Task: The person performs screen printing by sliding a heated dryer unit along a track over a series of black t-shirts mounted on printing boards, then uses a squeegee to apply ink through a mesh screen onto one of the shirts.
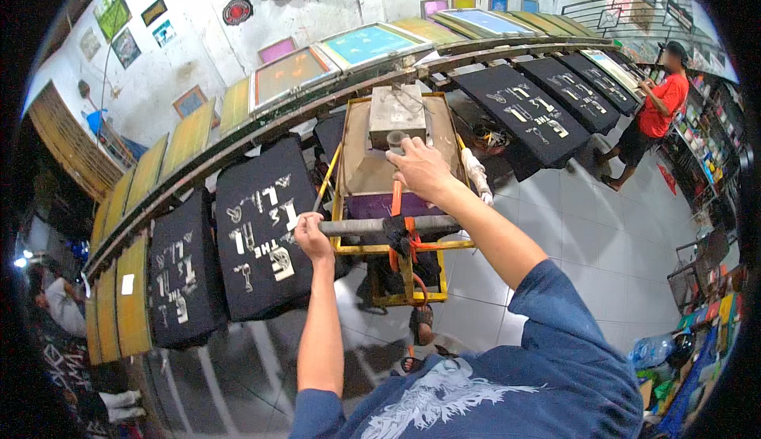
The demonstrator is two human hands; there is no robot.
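My left hand [310, 236] grips the left end of a grey bar handle [372, 226] on a yellow-framed cart [342, 176]. The cart carries a brown hood with a grey metal box [395, 110] on top. My right hand [420, 168] reaches over the hood and closes on a small grey cylinder [395, 141] just below the box. An orange strap [396, 201] runs down from that spot and is tied around the bar. Left of the cart lies a black shirt with a white print [261, 229] on a pallet.
A long curved row of pallets holds more black printed shirts [527, 114] and bare yellow boards [131, 296]. Framed screens [367, 43] lean behind them. A person in a red shirt [662, 106] stands at the right on the white tiled floor. Clutter sits at the lower right.
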